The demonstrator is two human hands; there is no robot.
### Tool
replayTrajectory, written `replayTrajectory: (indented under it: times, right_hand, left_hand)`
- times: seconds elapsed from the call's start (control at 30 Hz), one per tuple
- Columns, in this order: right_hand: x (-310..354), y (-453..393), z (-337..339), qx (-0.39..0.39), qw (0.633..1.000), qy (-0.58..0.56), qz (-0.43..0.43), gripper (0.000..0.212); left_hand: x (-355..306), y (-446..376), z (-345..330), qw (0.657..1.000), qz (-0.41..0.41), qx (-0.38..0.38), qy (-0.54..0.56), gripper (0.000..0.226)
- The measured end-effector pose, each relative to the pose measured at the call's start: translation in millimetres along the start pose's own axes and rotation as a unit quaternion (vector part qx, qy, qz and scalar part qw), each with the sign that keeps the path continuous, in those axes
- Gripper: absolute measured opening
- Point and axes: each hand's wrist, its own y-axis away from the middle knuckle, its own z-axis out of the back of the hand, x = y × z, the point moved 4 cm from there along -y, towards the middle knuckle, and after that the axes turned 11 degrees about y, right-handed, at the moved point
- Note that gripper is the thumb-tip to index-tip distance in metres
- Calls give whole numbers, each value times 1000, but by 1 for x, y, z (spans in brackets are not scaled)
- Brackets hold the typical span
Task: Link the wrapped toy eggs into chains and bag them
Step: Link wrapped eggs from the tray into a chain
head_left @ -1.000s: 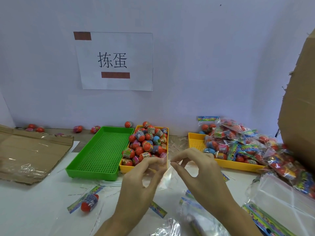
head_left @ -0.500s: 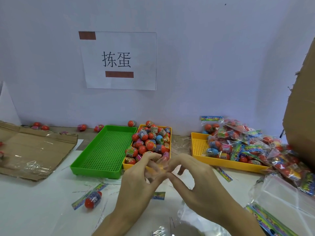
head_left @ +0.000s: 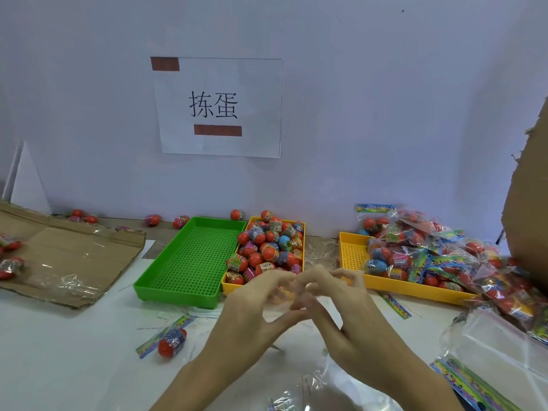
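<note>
Both hands meet above the tabletop in front of the yellow tray heaped with wrapped eggs; the left hand and right hand each have a fingertip grip pinching a blurred bit of clear wrapper between them. One loose egg lies on the tabletop to the left, bagged eggs fill the right tray, and the green tray sits beside the heaped one

Left hand and right hand fingertips closed together, seemingly pinching film

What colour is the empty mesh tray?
Green, seen in the head view.
</note>
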Motion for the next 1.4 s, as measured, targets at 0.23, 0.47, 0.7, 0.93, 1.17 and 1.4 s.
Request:
replayTrajectory:
  times: [0.23, 0.47, 0.7, 0.93, 1.17, 1.4]
  right_hand:
    - [-2, 1, 0, -63, 998, -27, -9, 31]
    - [-24, -6, 1, -148, 980, -97, -96, 29]
    - [-36, -47, -43, -49, 991, -14, -128, 40]
    - [-39, -101, -65, 47, 989, 99, -95, 32]
    - [-41, -86, -51, -96, 972, -74, -199, 26]
    - [-46, -46, -33, -158, 859, -393, -286, 29]
  left_hand:
    - [9, 1, 4, 981, 110, -31, 156, 21]
    - [25, -4, 33, 946, 180, -175, 205, 20]
    - [34, -2, 41, 909, 213, -237, 270, 21]
    - [31, -3, 45, 892, 225, -260, 292, 22]
    - [29, -3, 43, 903, 217, -259, 267, 25]
    - [36, -1, 45, 913, 231, -262, 212, 28]
